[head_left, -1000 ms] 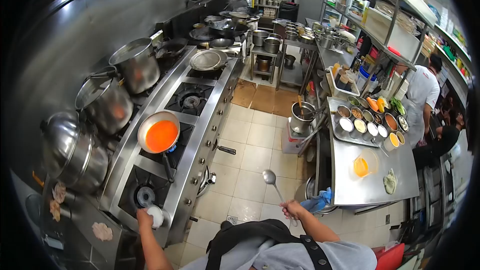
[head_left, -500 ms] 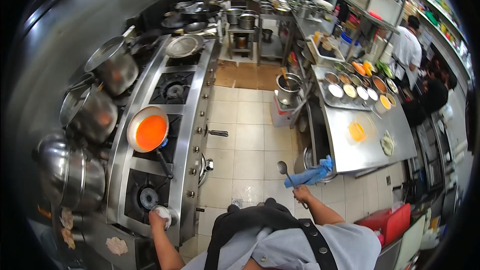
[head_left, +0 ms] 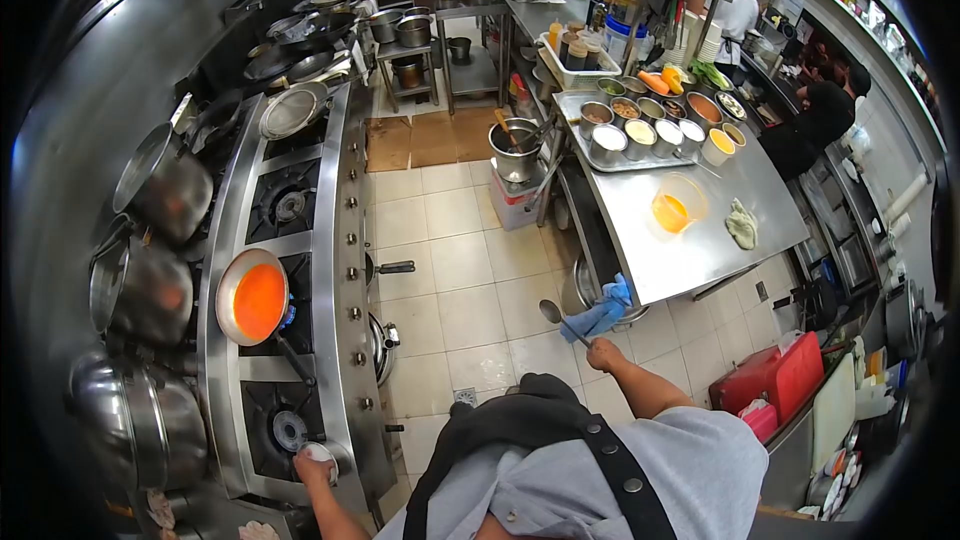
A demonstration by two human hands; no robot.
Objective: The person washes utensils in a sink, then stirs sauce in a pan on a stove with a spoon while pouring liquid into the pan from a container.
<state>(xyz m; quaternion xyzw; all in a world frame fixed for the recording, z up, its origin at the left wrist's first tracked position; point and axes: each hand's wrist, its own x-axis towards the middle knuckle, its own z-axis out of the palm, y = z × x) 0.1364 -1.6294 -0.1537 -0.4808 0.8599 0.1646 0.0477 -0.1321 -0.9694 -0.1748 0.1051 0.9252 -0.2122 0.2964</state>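
My right hand (head_left: 602, 354) grips the handle of a metal ladle (head_left: 551, 312), its bowl held out over the floor beside a blue cloth (head_left: 600, 315). At the front end of the stove, my left hand (head_left: 311, 468) is closed around a small metal container (head_left: 332, 457) with something white in it. The container is near the front burner (head_left: 290, 430), which has no pan on it. One burner further back sits a frying pan (head_left: 226, 308) of orange-red sauce (head_left: 259, 302), with blue flame showing at its side.
Large metal pots (head_left: 150, 285) line the wall behind the stove. On the right, a steel table (head_left: 650, 270) carries a tray of several filled containers, a clear bowl (head_left: 688, 190) with orange liquid and a crumpled cloth (head_left: 741, 224). Two people (head_left: 822, 112) stand beyond it.
My view has turned to the right, so the stove and table appear further left. Both hands keep their holds, on the ladle and the small container.
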